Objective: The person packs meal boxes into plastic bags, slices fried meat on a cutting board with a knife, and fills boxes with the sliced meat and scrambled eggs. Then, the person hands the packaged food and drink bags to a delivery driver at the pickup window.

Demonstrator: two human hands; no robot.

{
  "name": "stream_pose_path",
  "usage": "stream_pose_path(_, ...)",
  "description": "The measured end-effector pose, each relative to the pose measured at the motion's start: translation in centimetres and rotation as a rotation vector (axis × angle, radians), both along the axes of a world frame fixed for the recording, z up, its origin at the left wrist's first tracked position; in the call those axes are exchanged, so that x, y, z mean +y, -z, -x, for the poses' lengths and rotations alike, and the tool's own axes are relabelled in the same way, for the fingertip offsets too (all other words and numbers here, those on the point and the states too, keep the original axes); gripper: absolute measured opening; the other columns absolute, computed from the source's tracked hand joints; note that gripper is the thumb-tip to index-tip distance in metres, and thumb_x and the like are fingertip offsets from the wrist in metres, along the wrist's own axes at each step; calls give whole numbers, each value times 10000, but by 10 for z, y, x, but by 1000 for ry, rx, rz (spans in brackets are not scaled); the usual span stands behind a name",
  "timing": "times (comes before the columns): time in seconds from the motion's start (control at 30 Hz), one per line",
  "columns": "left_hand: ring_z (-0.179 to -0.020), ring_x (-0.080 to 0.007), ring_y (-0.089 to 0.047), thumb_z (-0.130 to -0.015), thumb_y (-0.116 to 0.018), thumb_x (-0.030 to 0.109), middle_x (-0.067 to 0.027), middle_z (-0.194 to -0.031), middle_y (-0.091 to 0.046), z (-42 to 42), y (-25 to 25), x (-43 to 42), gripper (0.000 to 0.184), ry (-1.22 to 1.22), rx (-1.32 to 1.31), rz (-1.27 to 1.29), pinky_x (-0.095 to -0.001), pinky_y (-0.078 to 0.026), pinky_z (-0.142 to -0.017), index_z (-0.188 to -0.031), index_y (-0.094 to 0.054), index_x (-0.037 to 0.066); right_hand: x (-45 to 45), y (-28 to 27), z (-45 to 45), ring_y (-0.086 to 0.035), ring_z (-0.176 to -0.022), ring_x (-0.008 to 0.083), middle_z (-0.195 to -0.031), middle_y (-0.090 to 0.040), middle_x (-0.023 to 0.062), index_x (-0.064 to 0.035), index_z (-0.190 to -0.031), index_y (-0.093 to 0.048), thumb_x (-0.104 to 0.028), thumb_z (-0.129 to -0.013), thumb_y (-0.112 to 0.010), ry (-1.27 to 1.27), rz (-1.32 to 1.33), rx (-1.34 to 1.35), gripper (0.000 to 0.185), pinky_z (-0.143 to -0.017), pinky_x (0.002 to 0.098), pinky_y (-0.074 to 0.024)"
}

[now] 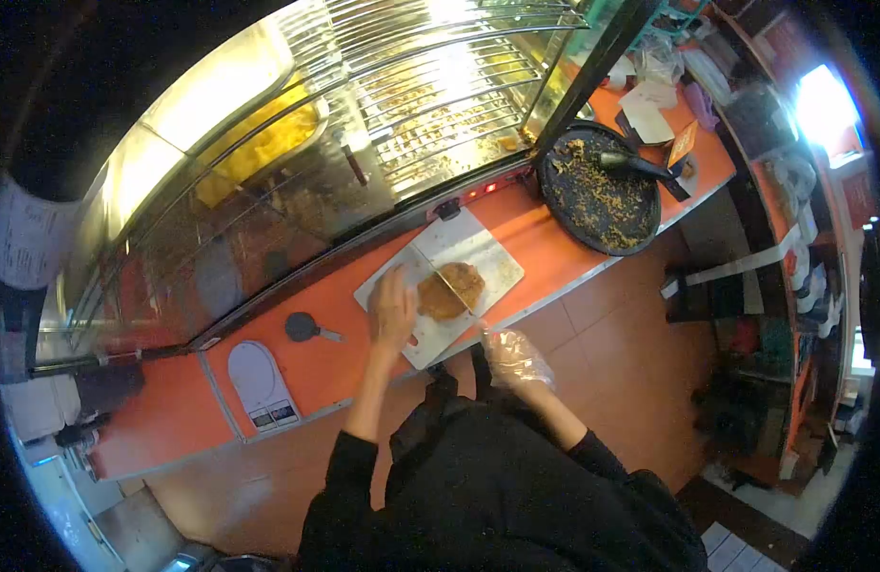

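Note:
On a white cutting board (495, 262) lies a flat brown breaded piece of food (442, 301). A knife (446, 282) crosses it diagonally, its thin blade over the food. My right hand (518, 358), in a clear plastic glove, is closed on the knife's handle at the board's near edge. Bare and blurred, my left hand (392, 310) is over the board's left side, beside the food; its fingers are too smeared to tell whether they are open or closed.
A black round pan (600, 232) with brown crumbs and a black-handled utensil (635, 165) is at the right. Left of the board are a small dark round object (302, 327) and a white scale (256, 378). A lit display case (364, 205) with wire racks borders the orange counter (344, 286).

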State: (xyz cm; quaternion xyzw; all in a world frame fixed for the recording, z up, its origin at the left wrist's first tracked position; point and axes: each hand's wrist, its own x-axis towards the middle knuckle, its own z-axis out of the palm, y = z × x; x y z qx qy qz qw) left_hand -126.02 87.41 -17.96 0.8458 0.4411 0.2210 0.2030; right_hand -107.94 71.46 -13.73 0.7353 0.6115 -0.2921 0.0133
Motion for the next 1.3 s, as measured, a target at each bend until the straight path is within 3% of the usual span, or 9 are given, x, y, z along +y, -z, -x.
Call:
stream_pose_path(0.1,-1251,-334,-437,-941,-453,152,-141,-1316,-505,-22,12,46,343,295,-168,115,-411,-351,-1035,-1254,-525,34,34,-83,12,-602,-900,392,-870,-624,258,-29,-1020,-617,-523,-937,-348,545,422,397,569,-826,477,-471)
stream_pose_path(0.2,-1298,-313,-406,-953,-460,173,-109,-1327,-518,-29,35,64,310,399,-268,357,-389,-343,-1059,-1199,-587,34,36,-67,20,-630,-815,394,-750,-632,247,22,-834,-637,-516,-956,-302,623,268,287,645,-780,472,-488)
stream_pose_path(0.43,-1300,-287,-417,-973,-467,203,-80,-1329,-529,-26,40,54,299,294,-357,347,-369,-335,-1058,-1180,-617,47,25,-3,19,-631,-827,389,-823,-635,252,26,-838,-650,-586,-936,-298,610,220,290,713,-761,461,-483)
stream_pose_path(0.5,-1289,-297,-430,-961,-477,214,-76,-1326,-533,-29,41,58,306,320,-301,301,-384,-353,-1047,-1183,-617,57,32,-37,19,-619,-896,394,-932,-629,262,19,-900,-657,-645,-903,-310,568,195,327,749,-800,459,-473)
stream_pose_path(0.57,-1250,-319,-464,-893,-512,130,-117,-1292,-549,-32,48,55,295,354,-282,144,-405,-377,-1029,-1143,-623,21,27,-12,24,-622,-813,436,-898,-629,288,36,-875,-655,-707,-872,-304,733,208,282,822,-680,518,-467)
stream_pose_path(0.83,-1267,-316,-451,-892,-501,160,-138,-1314,-529,-26,36,50,356,351,-266,124,-401,-361,-1041,-1207,-586,16,16,20,30,-631,-729,398,-764,-623,259,-6,-827,-666,-657,-905,-300,724,143,129,750,-673,526,-478)
stream_pose_path(1.03,-1265,-338,-451,-963,-358,191,-192,-1293,-532,-21,1,48,397,374,-460,183,-398,-339,-1056,-1223,-563,-27,25,-73,26,-608,-595,336,-587,-584,195,-3,-676,-630,-691,-875,-344,740,181,263,772,-582,477,-466)
stream_pose_path(1.07,-1265,-338,-451,-963,-358,191,-192,-1293,-532,-15,7,43,397,375,-454,199,-398,-339,-1056,-1223,-563,-27,26,-68,30,-667,-704,331,-666,-643,201,-5,-707,-670,-659,-905,-262,750,280,380,795,-711,469,-504)
stream_pose_path(1.3,-1267,-302,-454,-952,-377,188,-151,-1292,-544,-11,43,39,367,312,-364,246,-394,-360,-1041,-1182,-603,12,31,-24,46,-662,-777,347,-766,-656,228,38,-757,-661,-670,-903,-244,791,241,294,834,-799,464,-489)
